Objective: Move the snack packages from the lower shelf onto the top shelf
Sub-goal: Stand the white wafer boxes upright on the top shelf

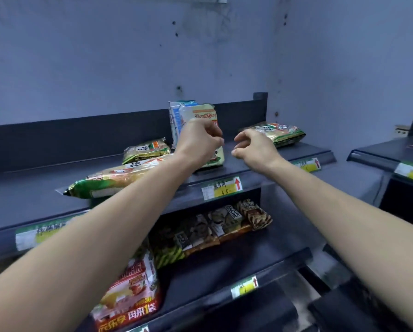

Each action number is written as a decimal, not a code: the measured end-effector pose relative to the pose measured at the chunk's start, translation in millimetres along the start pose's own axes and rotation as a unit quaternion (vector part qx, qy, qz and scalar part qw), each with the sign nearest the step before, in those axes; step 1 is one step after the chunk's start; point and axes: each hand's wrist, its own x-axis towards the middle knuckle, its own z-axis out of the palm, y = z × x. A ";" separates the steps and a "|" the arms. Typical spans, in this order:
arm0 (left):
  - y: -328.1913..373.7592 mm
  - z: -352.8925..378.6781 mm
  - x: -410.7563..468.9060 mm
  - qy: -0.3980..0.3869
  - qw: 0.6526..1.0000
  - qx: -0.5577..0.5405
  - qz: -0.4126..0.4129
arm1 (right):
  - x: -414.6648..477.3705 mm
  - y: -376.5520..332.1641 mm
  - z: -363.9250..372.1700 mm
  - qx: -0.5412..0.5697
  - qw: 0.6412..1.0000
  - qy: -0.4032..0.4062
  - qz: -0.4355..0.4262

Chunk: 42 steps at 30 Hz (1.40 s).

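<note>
Left hand hides the middle of the upright package on the top shelf; its grip is unclear. Right hand is loosely curled, holding nothing.

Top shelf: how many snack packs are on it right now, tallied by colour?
Green-and-gold packs: 3
Pale yellow pack: 1
Blue-and-white pack: 1
Total: 5

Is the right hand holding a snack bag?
No, the right hand is empty, fingers loosely curled above the top shelf.
</note>
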 end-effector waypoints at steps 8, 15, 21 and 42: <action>0.0 28.8 -35.1 -0.086 0.995 -0.042 0.039 | -45.8 14.9 -15.9 -0.019 0.999 0.011 0.038; -46.0 50.5 -80.3 -0.169 0.985 -0.042 -0.016 | -90.6 51.2 -1.0 -0.034 0.994 -0.017 0.103; -117.7 55.5 -106.4 -0.177 0.973 -0.036 -0.145 | -111.1 79.6 49.8 -0.050 0.983 -0.089 0.149; -296.1 112.6 -123.3 -0.061 0.933 -0.067 -0.347 | -66.5 188.7 237.8 0.204 0.877 -0.240 0.363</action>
